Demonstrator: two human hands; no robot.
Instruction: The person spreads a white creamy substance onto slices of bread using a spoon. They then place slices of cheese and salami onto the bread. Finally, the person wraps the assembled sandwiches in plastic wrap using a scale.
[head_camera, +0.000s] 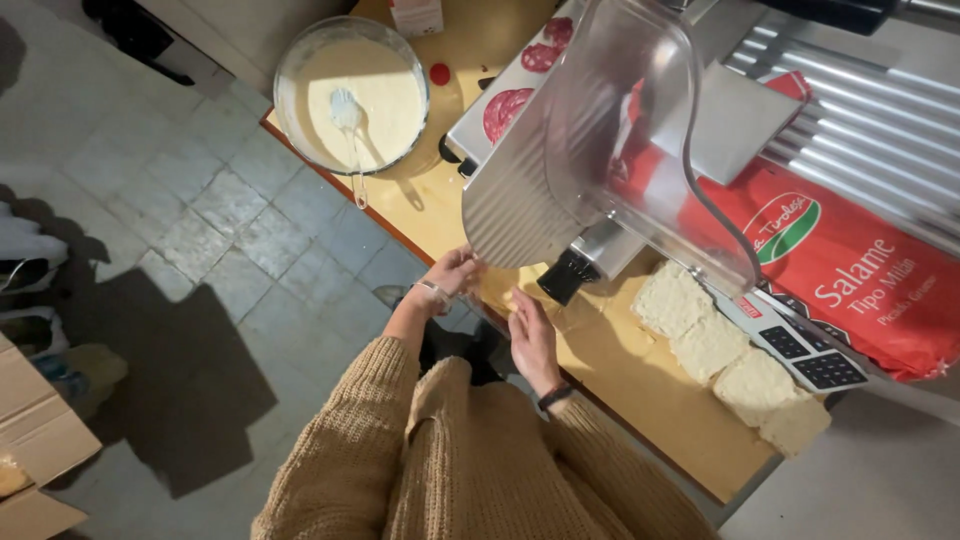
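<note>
My left hand (452, 273), with a thin bracelet at the wrist, reaches to the table's near edge and touches the lower corner of the ribbed metal plate of a meat slicer (520, 205). Its fingertips are hidden under the plate. My right hand (532, 340), with a dark band at the wrist, lies flat and open on the wooden table (620, 385), just left of the slicer's black knob (562, 276). A clear plastic guard (640, 130) covers the slicer. A big red-wrapped salami (850, 270) lies on its carriage.
A row of pale bread slices (735, 365) lies on the table to the right. Salami slices (505, 110) sit on a white tray behind the slicer. A glass bowl of pale batter (350, 95) with a whisk stands at the far left. The floor is grey tile (200, 220).
</note>
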